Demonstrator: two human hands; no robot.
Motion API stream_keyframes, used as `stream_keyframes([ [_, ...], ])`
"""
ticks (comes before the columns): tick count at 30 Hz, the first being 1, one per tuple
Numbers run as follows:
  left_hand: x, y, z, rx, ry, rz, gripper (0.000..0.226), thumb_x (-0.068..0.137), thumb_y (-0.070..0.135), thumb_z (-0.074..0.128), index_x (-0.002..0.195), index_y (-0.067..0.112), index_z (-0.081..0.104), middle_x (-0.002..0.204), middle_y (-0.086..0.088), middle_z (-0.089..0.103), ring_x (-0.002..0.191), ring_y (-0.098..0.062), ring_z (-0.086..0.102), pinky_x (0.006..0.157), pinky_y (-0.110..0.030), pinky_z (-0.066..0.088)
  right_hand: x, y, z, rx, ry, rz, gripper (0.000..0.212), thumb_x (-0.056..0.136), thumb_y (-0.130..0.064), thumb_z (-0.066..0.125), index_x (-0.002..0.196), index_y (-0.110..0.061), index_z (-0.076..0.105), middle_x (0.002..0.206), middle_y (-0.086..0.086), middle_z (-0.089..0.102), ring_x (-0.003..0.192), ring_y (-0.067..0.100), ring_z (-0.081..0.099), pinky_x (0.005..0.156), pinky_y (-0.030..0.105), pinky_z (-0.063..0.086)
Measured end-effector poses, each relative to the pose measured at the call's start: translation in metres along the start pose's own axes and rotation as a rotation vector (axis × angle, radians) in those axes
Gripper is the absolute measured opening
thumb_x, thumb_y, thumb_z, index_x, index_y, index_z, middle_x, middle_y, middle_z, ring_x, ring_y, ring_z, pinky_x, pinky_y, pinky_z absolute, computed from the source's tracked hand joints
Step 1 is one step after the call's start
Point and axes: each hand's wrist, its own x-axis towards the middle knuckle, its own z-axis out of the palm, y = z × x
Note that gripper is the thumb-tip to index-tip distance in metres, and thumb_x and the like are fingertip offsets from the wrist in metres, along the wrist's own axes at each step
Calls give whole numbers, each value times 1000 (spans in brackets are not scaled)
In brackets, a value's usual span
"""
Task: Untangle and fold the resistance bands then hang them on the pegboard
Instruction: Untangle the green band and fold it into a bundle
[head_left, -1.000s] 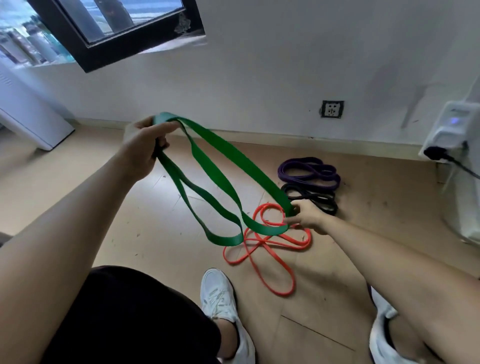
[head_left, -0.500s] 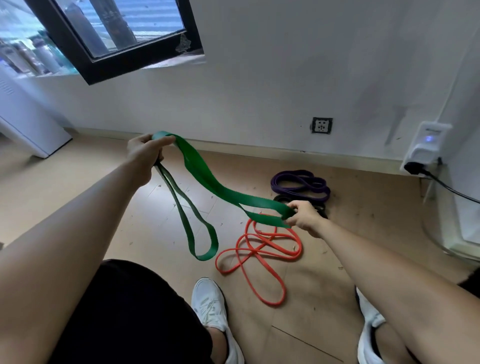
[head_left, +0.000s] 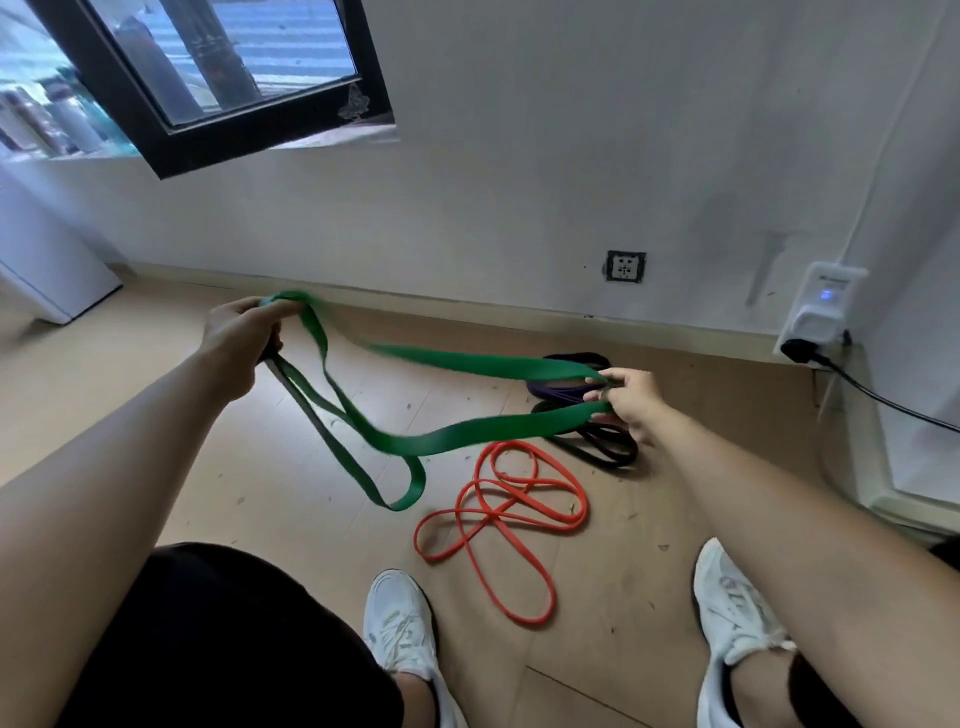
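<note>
Green band (head_left: 467, 364): we hold it above the floor (head_left: 156, 426), one end in each hand, a slack loop sagging between.
Left hand (head_left: 239, 338): closed round a bunched end.
Right hand (head_left: 631, 402): fingers pinching the far end.
Handling: we judge it light, limp and stretchy, likely to twist; best gripped at the loop ends.
Orange band (head_left: 498, 514): tangled on the floor.
Purple band (head_left: 558, 389) and black band (head_left: 605, 447): coiled behind.
Pegboard: not seen.

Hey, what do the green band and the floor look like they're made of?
Green band: probably rubber or latex, matte; it hangs as a flat, limp strip between the left hand and right hand. Floor: looks like wood-look laminate or vinyl planks, light tan, seams visible, scuffed.
</note>
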Motion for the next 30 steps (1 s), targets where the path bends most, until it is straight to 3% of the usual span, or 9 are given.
stream_keyframes([
  [4, -1, -2, -3, 24, -8, -30, 12, 83, 15, 81, 80, 10, 70, 66, -4, 47, 55, -18, 41, 63, -30, 43, -16, 4, -13, -54, -264, 80, 41, 85, 24, 60, 120, 2, 63, 98, 21, 67, 81, 28, 69, 56, 24, 61],
  [7, -1, -2, -4, 94, -189, -58, 20, 82, 13, 81, 95, 2, 72, 71, -4, 51, 62, -17, 46, 69, -31, 44, -17, 17, -16, -268, -250, 48, 44, 78, 23, 69, 118, 5, 64, 101, 25, 69, 75, 24, 68, 53, 23, 58],
  [11, -11, 5, 2, 186, -420, -63, 44, 72, 18, 84, 108, -3, 70, 74, -3, 54, 66, -15, 49, 71, -31, 45, -10, 30, -17, -548, -231, 31, 51, 74, 7, 84, 121, -7, 67, 110, 14, 67, 90, 25, 65, 67, 28, 54],
  [15, -24, 21, 17, 167, -595, 24, 34, 70, 21, 85, 98, 5, 73, 68, 4, 58, 62, -12, 48, 64, -26, 43, -13, 13, -9, -992, -238, -67, 49, 78, -16, 86, 124, -13, 70, 119, 8, 71, 105, 22, 65, 89, 29, 50],
  [17, -30, 29, 28, 182, -667, 50, 42, 63, 31, 93, 93, 8, 75, 68, 4, 58, 61, -11, 49, 62, -23, 44, -24, -13, 6, -972, -246, -196, 46, 80, -20, 84, 123, -14, 70, 118, 7, 72, 106, 21, 66, 92, 32, 52],
  [20, -39, 40, 45, 211, -750, 110, 69, 48, 46, 96, 98, 4, 75, 73, 0, 59, 62, -9, 51, 59, -18, 46, -51, -70, 41, -617, -440, -363, 47, 85, -17, 80, 129, -12, 65, 120, 7, 68, 108, 19, 64, 103, 38, 51],
  [25, -52, 58, 69, 171, -797, 172, 45, 66, 25, 83, 92, -8, 66, 66, 2, 52, 58, -9, 45, 60, -22, 38, -106, -147, 86, -342, -890, -435, 61, 90, -20, 74, 145, -19, 49, 140, 4, 58, 129, 16, 55, 111, 31, 43],
  [27, -57, 63, 75, 123, -781, 182, 24, 71, 16, 78, 82, 1, 64, 62, 4, 50, 56, -9, 43, 59, -23, 35, -119, -158, 95, -368, -848, -491, 53, 89, -17, 76, 138, -16, 56, 128, 11, 65, 119, 19, 62, 104, 27, 49],
  [30, -61, 70, 77, 45, -733, 219, 21, 74, 17, 76, 83, 3, 63, 63, 1, 48, 58, -10, 43, 62, -26, 36, -121, -173, 99, -392, -669, -569, 35, 87, -21, 79, 117, -8, 68, 109, 12, 70, 101, 22, 67, 94, 32, 52],
])
